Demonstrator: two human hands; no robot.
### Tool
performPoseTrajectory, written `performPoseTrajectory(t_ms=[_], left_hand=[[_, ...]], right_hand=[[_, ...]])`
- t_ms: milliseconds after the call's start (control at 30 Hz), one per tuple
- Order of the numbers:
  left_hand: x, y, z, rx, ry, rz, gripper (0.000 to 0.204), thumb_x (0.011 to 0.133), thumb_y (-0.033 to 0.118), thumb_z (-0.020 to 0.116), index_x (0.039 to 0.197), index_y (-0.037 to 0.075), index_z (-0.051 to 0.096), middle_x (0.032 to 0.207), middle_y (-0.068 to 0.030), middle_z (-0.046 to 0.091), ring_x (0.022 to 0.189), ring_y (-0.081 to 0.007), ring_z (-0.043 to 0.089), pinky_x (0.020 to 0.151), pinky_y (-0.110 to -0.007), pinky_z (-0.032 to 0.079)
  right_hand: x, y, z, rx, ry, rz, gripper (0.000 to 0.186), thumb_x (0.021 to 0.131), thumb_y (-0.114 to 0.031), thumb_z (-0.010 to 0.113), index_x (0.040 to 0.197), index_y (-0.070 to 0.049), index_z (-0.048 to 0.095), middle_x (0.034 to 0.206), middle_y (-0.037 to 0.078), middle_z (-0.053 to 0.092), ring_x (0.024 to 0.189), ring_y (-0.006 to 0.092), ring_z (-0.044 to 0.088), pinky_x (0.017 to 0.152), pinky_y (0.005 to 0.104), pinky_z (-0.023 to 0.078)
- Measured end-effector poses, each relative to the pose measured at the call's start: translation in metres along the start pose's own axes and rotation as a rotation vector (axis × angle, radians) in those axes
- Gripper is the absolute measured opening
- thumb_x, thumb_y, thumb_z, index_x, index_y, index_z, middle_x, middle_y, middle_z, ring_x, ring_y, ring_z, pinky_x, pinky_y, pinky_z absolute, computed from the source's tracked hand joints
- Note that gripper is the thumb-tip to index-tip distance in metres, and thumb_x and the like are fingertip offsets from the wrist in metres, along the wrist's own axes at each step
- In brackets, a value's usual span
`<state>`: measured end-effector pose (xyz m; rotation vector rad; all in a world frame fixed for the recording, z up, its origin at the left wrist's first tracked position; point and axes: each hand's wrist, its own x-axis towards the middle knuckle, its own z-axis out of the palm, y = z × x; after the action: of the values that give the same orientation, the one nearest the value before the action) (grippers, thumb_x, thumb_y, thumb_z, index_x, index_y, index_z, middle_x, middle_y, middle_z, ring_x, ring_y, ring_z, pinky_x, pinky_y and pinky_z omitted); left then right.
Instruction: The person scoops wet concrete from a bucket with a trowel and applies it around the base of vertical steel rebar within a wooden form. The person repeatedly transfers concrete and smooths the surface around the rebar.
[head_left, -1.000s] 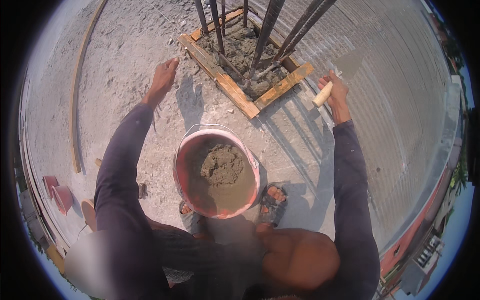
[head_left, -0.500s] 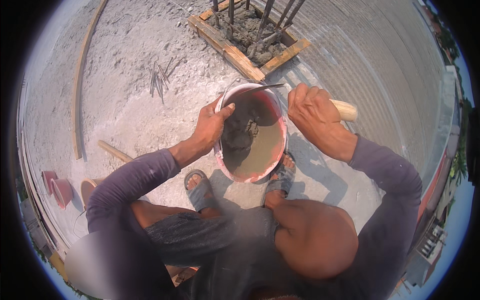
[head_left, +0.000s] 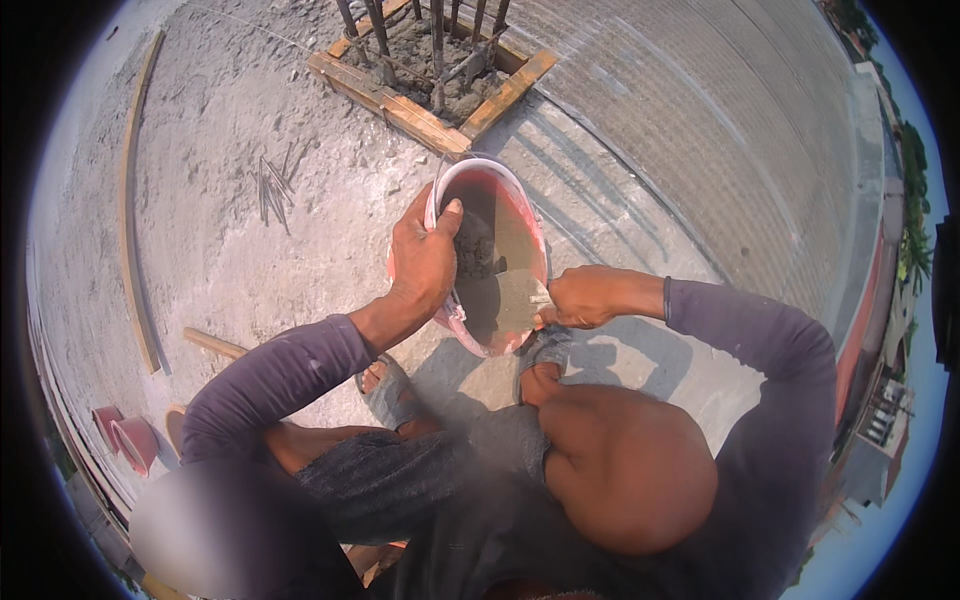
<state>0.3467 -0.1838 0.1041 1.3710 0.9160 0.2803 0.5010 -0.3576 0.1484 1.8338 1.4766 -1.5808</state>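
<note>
Knee [head_left: 630, 470]: bending up bare at lower right, below the right arm
Sandals [head_left: 388, 396]: showing on both feet, near side of the bucket [head_left: 524, 200]
Right hand [head_left: 585, 297]: closing around the trowel [head_left: 490, 302], mostly hiding its grip
Trowel: lying blade-in inside the bucket, against wet grey mortar [head_left: 516, 245]
Left hand [head_left: 420, 258]: clamping the bucket rim, thumb inside, fingers outside and partly hidden
Bucket: leaning between both hands, ahead of the feet, holding mortar; base contact not showing
Short wood piece [head_left: 213, 342]: lying on the floor near the left forearm
Pink pails [head_left: 136, 445]: sitting together far left
Steel pieces [head_left: 272, 190]: lying in a loose pile left of the bucket
Long batten [head_left: 130, 200]: running along the left floor
Timber frame [head_left: 410, 115]: bordering rough concrete [head_left: 462, 103], just beyond the bucket
Rebar [head_left: 437, 50]: rising from that concrete
</note>
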Motion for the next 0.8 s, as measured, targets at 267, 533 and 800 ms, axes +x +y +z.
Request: performPoseTrajectory(t_ms=[267, 533, 800], left_hand=[[-0.005, -0.009, 0.021, 0.089, 0.061, 0.119, 0.043, 0.098, 0.018, 0.066, 0.137, -0.001, 0.063, 0.136, -0.0226, 0.064, 0.128, -0.0345, 0.061, 0.111, -0.042, 0.044], [-0.009, -0.006, 0.005, 0.088, 0.028, 0.171, 0.042, 0.1, 0.018, 0.064, 0.137, -0.003, 0.063, 0.133, -0.0216, 0.067, 0.124, -0.0327, 0.062, 0.109, -0.041, 0.044], [-0.02, 0.0, -0.045, -0.164, 0.044, -0.098, 0.045, 0.106, 0.022, 0.063, 0.143, -0.003, 0.059, 0.125, -0.0074, 0.068, 0.115, -0.0156, 0.058, 0.106, -0.032, 0.044]], right_hand=[[0.002, 0.031, -0.034, -0.368, 0.415, -0.005, 0.043, 0.098, -0.037, 0.067, 0.087, 0.004, 0.074, 0.087, 0.025, 0.074, 0.084, 0.0456, 0.072, 0.073, 0.053, 0.058], [0.052, 0.023, 0.078, 0.17, 0.209, -0.391, 0.032, 0.102, -0.031, 0.064, 0.108, -0.002, 0.076, 0.097, 0.023, 0.074, 0.097, 0.0415, 0.068, 0.088, 0.0495, 0.053], [0.031, -0.002, 0.086, 0.381, 0.497, -0.508, 0.032, 0.101, -0.034, 0.065, 0.121, -0.009, 0.072, 0.094, 0.017, 0.064, 0.082, 0.0351, 0.061, 0.075, 0.0455, 0.047]])
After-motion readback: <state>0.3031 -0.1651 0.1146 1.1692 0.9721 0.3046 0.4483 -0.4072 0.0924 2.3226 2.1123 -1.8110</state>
